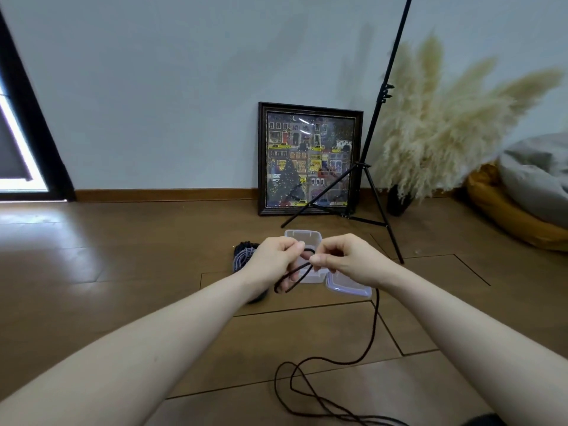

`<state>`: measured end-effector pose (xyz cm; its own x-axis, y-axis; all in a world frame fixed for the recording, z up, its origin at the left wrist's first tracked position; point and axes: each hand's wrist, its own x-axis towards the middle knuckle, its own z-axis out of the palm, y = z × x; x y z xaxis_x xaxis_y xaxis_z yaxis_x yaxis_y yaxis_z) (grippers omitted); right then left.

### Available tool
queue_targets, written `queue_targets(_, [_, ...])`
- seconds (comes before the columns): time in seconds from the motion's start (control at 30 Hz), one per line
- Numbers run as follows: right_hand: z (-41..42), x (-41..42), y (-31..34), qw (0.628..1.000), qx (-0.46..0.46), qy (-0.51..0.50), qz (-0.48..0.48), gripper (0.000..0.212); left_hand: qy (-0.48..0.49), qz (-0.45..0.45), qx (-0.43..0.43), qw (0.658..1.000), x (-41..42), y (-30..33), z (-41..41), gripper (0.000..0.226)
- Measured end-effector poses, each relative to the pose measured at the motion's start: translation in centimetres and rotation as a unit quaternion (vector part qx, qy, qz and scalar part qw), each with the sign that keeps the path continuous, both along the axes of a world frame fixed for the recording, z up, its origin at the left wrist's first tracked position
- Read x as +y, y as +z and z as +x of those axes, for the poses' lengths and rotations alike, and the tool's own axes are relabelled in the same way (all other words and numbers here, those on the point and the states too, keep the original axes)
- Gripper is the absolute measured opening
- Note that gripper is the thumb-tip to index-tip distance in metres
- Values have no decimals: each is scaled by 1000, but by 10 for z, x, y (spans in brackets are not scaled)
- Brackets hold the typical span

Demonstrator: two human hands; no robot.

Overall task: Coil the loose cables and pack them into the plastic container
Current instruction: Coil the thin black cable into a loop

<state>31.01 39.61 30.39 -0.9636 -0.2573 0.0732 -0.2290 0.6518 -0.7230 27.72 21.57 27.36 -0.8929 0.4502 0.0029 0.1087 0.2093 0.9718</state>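
A long dark cable trails from my hands down across the wooden floor and loops near the bottom edge. My left hand grips a small loop of that cable, which hangs below its fingers. My right hand pinches the cable between thumb and forefinger just beside the left hand. Behind the hands, the clear plastic container stands open on the floor. Its lid lies to the right of it. A pale coiled cable and a dark bundle lie left of the container, partly hidden by my left hand.
A framed picture leans on the wall behind the container. A black tripod stand rises to its right, legs spread on the floor. Pampas grass in a dark vase and a cushion with a grey blanket fill the right side.
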Motion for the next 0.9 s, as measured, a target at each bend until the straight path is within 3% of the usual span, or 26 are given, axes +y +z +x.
queue_targets(0.13, [0,0,1,999,11,-22,-33,24,-35,-10,-25,999,-2,8,4,35])
queue_targets(0.27, [2,17,0,998,-35,-15,-53,9,-27,-5,-49,998,-9,16,3,34])
queue_targets(0.33, [3,23,-2,996,-42,-41,-71,13,-34,-12,-50,998,-14,18,3,33])
queue_targets(0.5, [-1,13,-7,996,4,-61,-60,13,-114,-47,-48,991,-10,16,11,35])
queue_targets(0.8, [-10,0,-6,987,77,-76,-118,8,-98,24,-92,991,-8,13,6,43])
queue_targets(0.9, [-10,0,-5,985,100,-76,-116,9,-110,9,-82,991,-10,17,5,45])
